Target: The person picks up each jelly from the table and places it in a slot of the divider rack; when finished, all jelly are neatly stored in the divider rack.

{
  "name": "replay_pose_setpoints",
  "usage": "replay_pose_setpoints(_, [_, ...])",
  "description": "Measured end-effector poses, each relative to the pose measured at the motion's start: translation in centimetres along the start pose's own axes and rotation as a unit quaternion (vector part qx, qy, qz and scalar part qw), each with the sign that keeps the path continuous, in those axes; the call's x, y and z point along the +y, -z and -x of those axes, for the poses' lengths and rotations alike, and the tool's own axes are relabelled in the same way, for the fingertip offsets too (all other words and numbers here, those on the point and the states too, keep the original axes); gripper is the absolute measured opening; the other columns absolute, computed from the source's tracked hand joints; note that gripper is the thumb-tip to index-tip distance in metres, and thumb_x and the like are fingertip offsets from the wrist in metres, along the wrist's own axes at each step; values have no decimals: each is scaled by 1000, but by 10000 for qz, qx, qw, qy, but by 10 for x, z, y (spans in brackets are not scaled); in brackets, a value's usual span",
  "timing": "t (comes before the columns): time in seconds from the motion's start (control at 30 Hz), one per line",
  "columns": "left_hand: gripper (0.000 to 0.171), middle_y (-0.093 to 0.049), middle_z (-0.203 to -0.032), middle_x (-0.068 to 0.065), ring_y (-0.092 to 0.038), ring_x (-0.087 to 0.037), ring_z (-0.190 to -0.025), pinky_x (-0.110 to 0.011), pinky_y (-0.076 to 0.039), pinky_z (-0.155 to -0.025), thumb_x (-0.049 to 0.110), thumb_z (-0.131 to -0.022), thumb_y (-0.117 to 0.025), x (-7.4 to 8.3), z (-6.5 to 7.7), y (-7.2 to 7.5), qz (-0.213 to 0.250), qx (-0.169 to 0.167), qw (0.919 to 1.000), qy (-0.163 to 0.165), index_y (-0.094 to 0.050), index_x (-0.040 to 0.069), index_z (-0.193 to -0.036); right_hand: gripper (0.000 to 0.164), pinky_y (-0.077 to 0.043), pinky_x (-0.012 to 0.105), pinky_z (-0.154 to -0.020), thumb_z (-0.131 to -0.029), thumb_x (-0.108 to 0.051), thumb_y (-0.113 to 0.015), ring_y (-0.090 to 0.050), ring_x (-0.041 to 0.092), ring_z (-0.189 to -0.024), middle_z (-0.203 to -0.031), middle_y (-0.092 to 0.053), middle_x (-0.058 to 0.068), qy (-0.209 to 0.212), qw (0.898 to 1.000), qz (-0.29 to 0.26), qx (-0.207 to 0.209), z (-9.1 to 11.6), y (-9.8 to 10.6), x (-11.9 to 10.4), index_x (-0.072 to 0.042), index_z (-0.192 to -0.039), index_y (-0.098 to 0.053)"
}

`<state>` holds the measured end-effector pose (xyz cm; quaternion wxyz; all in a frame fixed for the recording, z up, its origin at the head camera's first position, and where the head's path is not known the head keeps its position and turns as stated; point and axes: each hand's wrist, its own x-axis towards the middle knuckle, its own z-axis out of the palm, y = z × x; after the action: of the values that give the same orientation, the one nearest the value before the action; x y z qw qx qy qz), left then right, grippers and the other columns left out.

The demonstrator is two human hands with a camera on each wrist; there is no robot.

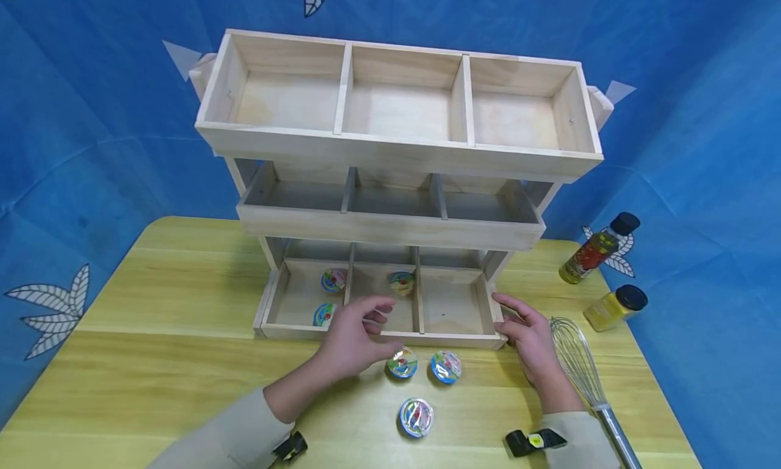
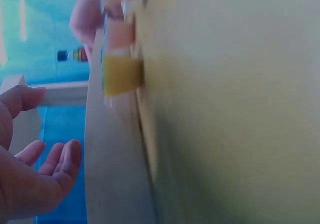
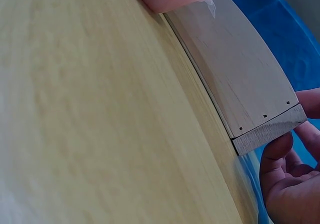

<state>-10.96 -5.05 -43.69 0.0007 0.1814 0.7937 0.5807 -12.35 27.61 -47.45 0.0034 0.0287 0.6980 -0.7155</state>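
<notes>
My left hand (image 1: 356,337) is over the front board of the bottom tray (image 1: 378,335) of a wooden shelf. Its fingers are loosely bent and hold nothing, as the left wrist view also shows. Just by its thumb on the table stands a yellow jelly cup (image 1: 403,363) (image 2: 122,76). Two more jelly cups, one (image 1: 446,366) to the right and one (image 1: 417,417) nearer me, stand on the table. My right hand (image 1: 531,337) grips the tray's right front corner (image 3: 270,129) between thumb and fingers. Inside the tray, two jelly cups (image 1: 333,280) are in the left compartment and one (image 1: 401,283) is in the middle.
Above the bottom tray rise a middle tier (image 1: 390,225) and a top tier (image 1: 396,144), each with three compartments. To the right lie a whisk (image 1: 586,371), a dark-capped bottle (image 1: 598,249) and a yellow jar (image 1: 615,308). A blue cloth (image 1: 91,116) hangs behind.
</notes>
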Motion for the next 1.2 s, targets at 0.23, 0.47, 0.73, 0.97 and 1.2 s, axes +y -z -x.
replay_pose_setpoints(0.23, [49, -67, -101, -15, -64, -35, -89, -35, -58, -77, -2, -68, -87, -2, 29, -5, 39, -127, 9991, 400, -67, -4, -113, 51, -54, 23, -68, -86, 14, -59, -60, 11, -86, -117, -57, 18, -95, 9999, 29, 52, -1, 0, 0, 8, -136, -55])
replay_pose_setpoints(0.47, [49, -68, -95, -13, -66, -29, -82, -33, -59, -72, -1, -66, -87, -7, 35, -17, 207, -191, 9964, 794, -68, -7, -110, 53, -56, 25, -73, -86, 13, -60, -62, 14, -95, -128, -52, 19, -126, 9998, 14, 117, 0, -1, 0, 9, -137, -52])
replay_pose_setpoints(0.73, [63, -70, -100, -6, -64, -16, -79, -25, -57, -66, 4, -62, -92, -18, 41, -35, 259, 61, 9938, 1082, -66, -4, -119, 51, -56, 26, -72, -87, 14, -60, -63, 14, -93, -126, -53, 25, -66, 9999, -49, 72, 0, -2, -1, 11, -137, -52])
replay_pose_setpoints(0.97, [60, -66, -89, 5, -60, -10, -76, -24, -53, -63, 11, -62, -94, -26, 40, -44, -317, 301, 9934, 1059, -70, 1, -116, 51, -56, 26, -72, -87, 14, -60, -63, 14, -94, -126, -53, 25, -82, 9999, -25, 100, 1, -3, -1, 11, -137, -51])
replay_pose_setpoints(1.2, [54, -66, -87, 6, -60, -10, -76, -24, -52, -65, 9, -63, -92, -26, 39, -45, -425, 354, 9939, 958, -70, 2, -112, 51, -56, 26, -70, -86, 15, -59, -63, 14, -91, -120, -57, 23, -55, 9999, -47, 86, 1, -2, 0, 11, -137, -51])
